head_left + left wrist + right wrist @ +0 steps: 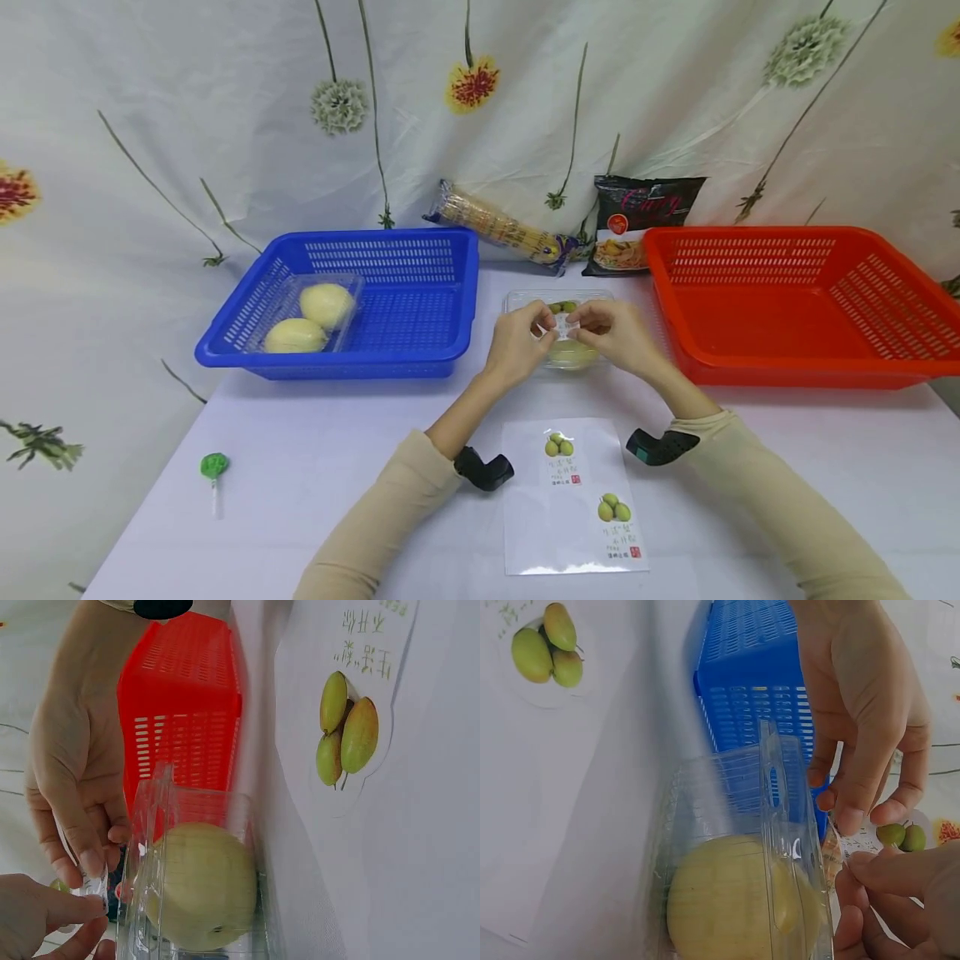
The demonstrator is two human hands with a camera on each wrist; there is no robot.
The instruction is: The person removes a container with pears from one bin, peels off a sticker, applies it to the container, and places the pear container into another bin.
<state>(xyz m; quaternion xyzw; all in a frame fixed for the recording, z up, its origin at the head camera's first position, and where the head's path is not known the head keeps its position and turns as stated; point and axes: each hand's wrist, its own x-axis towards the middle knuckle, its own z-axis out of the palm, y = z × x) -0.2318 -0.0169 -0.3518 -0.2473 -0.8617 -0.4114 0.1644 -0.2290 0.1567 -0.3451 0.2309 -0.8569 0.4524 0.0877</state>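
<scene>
Both hands meet over a clear plastic box point(517, 302), each pinching one side of a small sticker point(564, 328) printed with green fruit and writing. My left hand point(516, 343) has its thumb and forefinger at the left edge; my right hand point(621, 335) grips the right edge. The sticker is close over the lid. Through the box's side a pale yellow round fruit point(206, 889) shows in the left wrist view. Nearer the body lies a white sheet point(551, 533) with two more fruit stickers, one upper point(560, 458) and one lower right point(618, 525).
At left stands a blue basket point(408, 350) holding a clear box of two pale fruits point(326, 305). A red basket point(750, 372) stands at right. Behind are a noodle pack point(502, 229) and a black packet point(637, 208). A green lollipop point(214, 467) lies front left.
</scene>
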